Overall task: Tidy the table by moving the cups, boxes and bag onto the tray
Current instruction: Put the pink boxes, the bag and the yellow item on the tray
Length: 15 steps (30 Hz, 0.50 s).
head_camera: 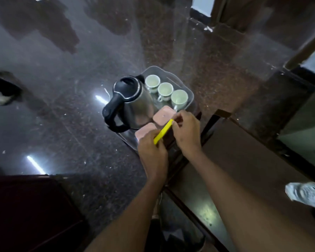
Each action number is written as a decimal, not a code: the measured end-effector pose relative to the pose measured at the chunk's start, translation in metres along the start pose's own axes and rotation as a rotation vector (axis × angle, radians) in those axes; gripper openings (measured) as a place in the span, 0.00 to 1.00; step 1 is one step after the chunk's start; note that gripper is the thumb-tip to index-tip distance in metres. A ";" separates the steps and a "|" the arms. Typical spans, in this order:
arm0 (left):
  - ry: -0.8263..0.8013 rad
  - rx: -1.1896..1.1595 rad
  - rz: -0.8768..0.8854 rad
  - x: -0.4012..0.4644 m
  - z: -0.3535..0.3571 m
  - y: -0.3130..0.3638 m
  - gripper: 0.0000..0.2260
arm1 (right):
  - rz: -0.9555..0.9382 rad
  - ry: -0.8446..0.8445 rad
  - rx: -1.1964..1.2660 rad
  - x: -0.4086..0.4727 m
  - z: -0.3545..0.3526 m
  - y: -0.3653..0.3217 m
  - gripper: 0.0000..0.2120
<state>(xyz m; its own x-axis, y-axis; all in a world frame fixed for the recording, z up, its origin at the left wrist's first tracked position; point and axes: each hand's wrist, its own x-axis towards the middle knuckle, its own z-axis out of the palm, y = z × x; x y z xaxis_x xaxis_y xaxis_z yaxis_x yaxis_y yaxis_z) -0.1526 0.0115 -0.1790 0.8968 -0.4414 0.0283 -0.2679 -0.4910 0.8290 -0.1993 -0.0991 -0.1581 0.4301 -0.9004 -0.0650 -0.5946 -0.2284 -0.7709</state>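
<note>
Both forearms reach in from the bottom of the view toward the tray (190, 99), which sits on a dark stand past the corner of the brown desk (244, 160). The left hand (153, 153) and right hand (186, 132) hold the yellow bag (163, 131) between them, each pinching one end with curled fingers, so it hangs as a thin slanted strip just above the near edge of the tray. It looks flat, light and limp, so an end-to-end hold should keep it from folding; I judge it needs little force and could be laid flat or stood against a box.

On the tray, three white cups (165, 89) stand in a row along the far right side, upright and near each other. They are probably ceramic, so fragile and best taken by the handle or rim. Two pink boxes (163, 114) lie at the near side of the tray, close beside the kettle (129, 102), which fills the left half. They look stiff and light.

Free room on the tray is scarce: the bag likely has to go on top of the boxes or in the narrow gap by them. The near rim of the tray lies under the hands, and beyond the stand is only polished floor (62, 106), so anything that slips past the rim would drop. A crumpled clear bottle (307, 194) lies on the desk, well apart from the tray.
</note>
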 end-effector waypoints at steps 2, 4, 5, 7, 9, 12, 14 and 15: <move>0.005 0.048 0.016 0.028 -0.008 -0.006 0.11 | -0.014 -0.032 0.000 0.010 0.014 -0.014 0.07; -0.021 0.092 0.007 0.049 -0.013 -0.011 0.11 | -0.009 -0.055 0.007 0.017 0.025 -0.021 0.07; -0.034 0.107 0.002 0.056 -0.014 -0.014 0.11 | -0.018 -0.060 0.003 0.019 0.030 -0.022 0.07; -0.061 0.125 -0.018 0.066 -0.015 -0.020 0.12 | -0.041 -0.047 -0.016 0.022 0.038 -0.023 0.15; -0.082 0.172 -0.038 0.073 -0.013 -0.026 0.12 | -0.045 -0.034 -0.042 0.025 0.044 -0.020 0.21; -0.099 0.238 -0.022 0.075 -0.008 -0.032 0.13 | -0.024 -0.086 -0.106 0.031 0.052 -0.012 0.11; -0.126 0.254 0.003 0.075 -0.005 -0.035 0.14 | -0.021 -0.111 -0.157 0.034 0.055 -0.006 0.10; -0.141 0.263 0.011 0.075 -0.004 -0.037 0.14 | -0.022 -0.119 -0.171 0.036 0.055 -0.005 0.11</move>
<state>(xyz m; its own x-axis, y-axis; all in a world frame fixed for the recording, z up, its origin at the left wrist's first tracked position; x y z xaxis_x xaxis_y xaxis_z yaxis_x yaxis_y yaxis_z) -0.0740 -0.0006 -0.2050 0.8403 -0.5391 -0.0567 -0.3759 -0.6548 0.6557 -0.1438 -0.1098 -0.1918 0.5158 -0.8465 -0.1317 -0.6865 -0.3164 -0.6546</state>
